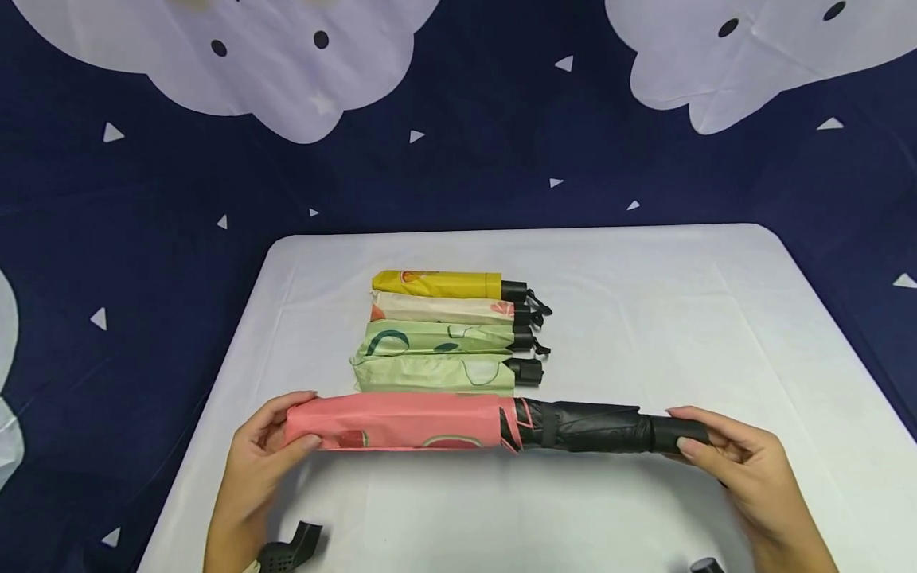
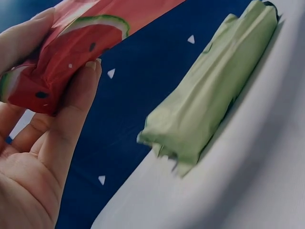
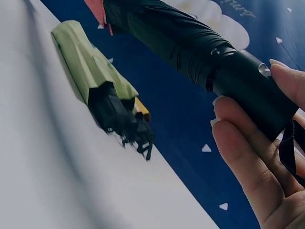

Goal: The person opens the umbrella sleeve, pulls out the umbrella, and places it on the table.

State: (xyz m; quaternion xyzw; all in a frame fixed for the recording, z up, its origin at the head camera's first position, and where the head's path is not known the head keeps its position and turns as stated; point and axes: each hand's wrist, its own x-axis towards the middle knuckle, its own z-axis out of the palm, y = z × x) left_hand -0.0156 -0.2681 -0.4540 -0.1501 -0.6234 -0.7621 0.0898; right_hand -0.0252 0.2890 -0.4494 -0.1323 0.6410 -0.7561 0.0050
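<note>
A folded black umbrella [image 1: 595, 426] is partly inside a pink watermelon-print sleeve [image 1: 401, 419], held level above the table's near half. My left hand [image 1: 261, 450] pinches the closed left end of the sleeve between thumb and fingers; the left wrist view shows the fabric [image 2: 90, 38] creased there. At the other end my right hand [image 1: 745, 461] grips the umbrella's black handle [image 3: 255, 90], thumb on one side and fingers on the other. A dark wrist strap [image 3: 288, 152] hangs by that palm. About the umbrella's left half is the sleeve; the right half is bare.
Behind, several sleeved umbrellas lie in a row on the white table [image 1: 680, 318]: yellow [image 1: 437, 284], cream [image 1: 444, 308], green [image 1: 458, 338] and pale green [image 1: 423, 372]. Their black handles point right. A dark blue cloth with clouds [image 1: 487, 159] hangs behind the table.
</note>
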